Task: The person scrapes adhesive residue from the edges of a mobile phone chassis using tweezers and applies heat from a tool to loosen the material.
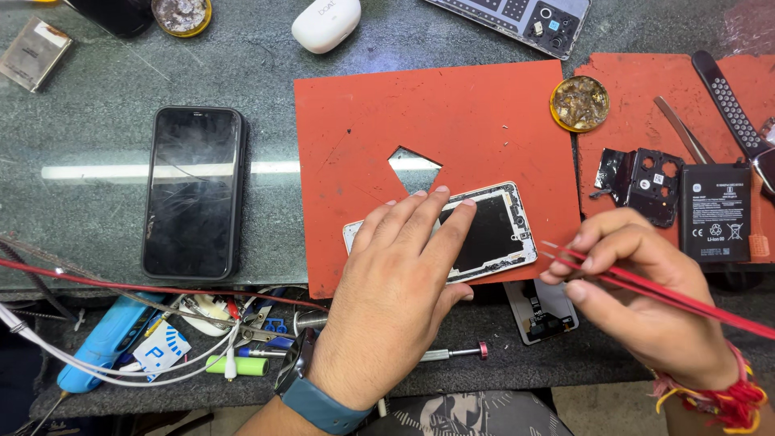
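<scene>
Grey stone bench under a red mat: the left hand lies flat, unclenched, pinning the opened phone frame, whose long axis runs from 8 to 2 o'clock. The right hand pinches red tweezers, tips pointing 10 o'clock, just beside the frame's 3 o'clock end.

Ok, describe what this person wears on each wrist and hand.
The left hand is bare, with a dark watch on a teal-blue strap at the wrist. The right hand is bare too, its wrist wrapped in a red and yellow thread band. No sleeves show.
</scene>
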